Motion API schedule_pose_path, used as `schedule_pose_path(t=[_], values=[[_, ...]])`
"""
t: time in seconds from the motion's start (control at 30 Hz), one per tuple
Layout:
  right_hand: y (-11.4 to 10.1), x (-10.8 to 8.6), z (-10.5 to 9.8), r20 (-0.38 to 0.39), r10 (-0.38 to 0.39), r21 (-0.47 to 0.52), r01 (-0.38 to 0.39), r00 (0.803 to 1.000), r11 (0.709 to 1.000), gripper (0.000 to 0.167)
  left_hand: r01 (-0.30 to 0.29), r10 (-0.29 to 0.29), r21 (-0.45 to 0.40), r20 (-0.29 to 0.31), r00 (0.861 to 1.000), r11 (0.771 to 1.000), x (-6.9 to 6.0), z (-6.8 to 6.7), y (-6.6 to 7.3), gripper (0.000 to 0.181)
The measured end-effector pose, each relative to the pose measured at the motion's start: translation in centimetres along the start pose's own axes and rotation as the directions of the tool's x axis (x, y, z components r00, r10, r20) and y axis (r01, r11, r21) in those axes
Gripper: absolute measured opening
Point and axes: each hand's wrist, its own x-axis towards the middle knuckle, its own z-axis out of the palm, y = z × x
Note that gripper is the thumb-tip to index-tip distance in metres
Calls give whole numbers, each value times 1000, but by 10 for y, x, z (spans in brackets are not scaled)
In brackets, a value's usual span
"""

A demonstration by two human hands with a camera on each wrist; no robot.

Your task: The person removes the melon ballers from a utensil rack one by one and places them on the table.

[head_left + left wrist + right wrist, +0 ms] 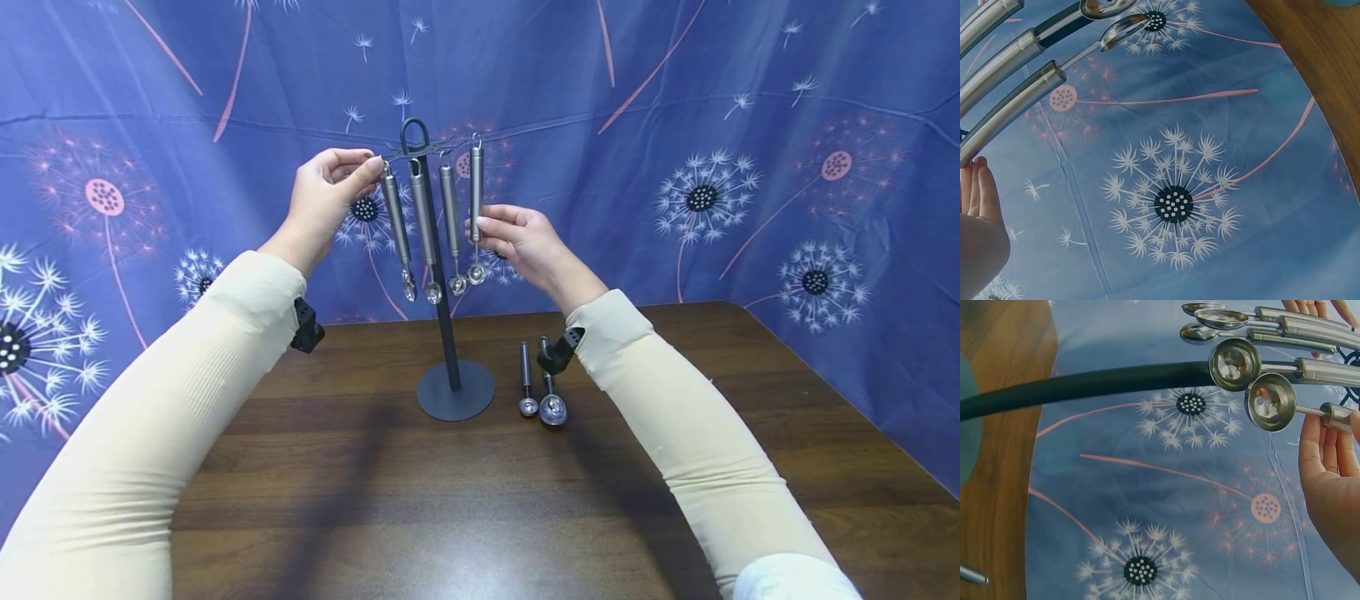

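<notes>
A dark metal utensil stand (446,342) with a looped top stands upright on the table. Several steel melon ballers (423,212) hang from its hooks, bowls down. In the head view my left hand (318,200) is at the upper left, thumb and forefinger pinching the stand's hook end beside the leftmost handle; the exact contact is hard to see. My right hand (525,242) holds the rightmost melon baller (476,187) by its lower handle, its top loop at hook height. In the right wrist view that baller's round bowl (1270,403) has a small hole, and fingers (1330,447) lie against the handle.
On the brown wooden table (337,500), right of the stand's round base (456,404), lie a small melon baller (528,406) and a larger scoop (553,410), partly behind the right wrist camera (558,354). A blue dandelion-print cloth (585,167) hangs behind.
</notes>
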Motion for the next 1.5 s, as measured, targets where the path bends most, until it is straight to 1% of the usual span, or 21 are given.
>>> schedule_pose_path(t=[0.23,0.3,0.4,0.53,0.7,0.87,1.03,1.23,1.3,1.5], values=[[-3,-5,-12,-22,-1,-25,1,1000,1000,24,1,-1,40,-4,1000,999,-2,-1,2,24],[-3,-7,-17,-33,5,-48,-6,999,999,21,-3,3,61,-4,1000,998,-2,-1,2,24],[-2,-9,-25,-52,16,-76,-20,999,997,19,0,0,58,1,1000,998,-2,-1,1,25],[0,-9,-35,-72,26,-80,-31,997,996,20,-4,5,55,-1,1000,998,-2,-1,0,25],[6,-13,-46,-92,38,-98,-47,995,994,16,-6,6,73,-1,1000,997,-1,-2,-2,25],[12,-19,-58,-87,56,-127,-67,995,990,15,-13,13,72,-7,1000,997,-1,-2,-4,25],[20,-26,-73,-86,84,-166,-98,993,981,11,-24,24,76,-3,1000,997,-1,1,-4,29],[31,-32,-88,-102,134,-214,-153,986,965,16,-21,21,62,-6,1000,998,-3,1,-3,28],[34,-33,-92,-114,143,-209,-164,983,964,17,-22,22,55,-6,1000,998,-3,1,-2,28],[41,-37,-102,-130,157,-164,-177,979,970,11,-29,29,35,-7,1000,999,-1,1,-2,26]])
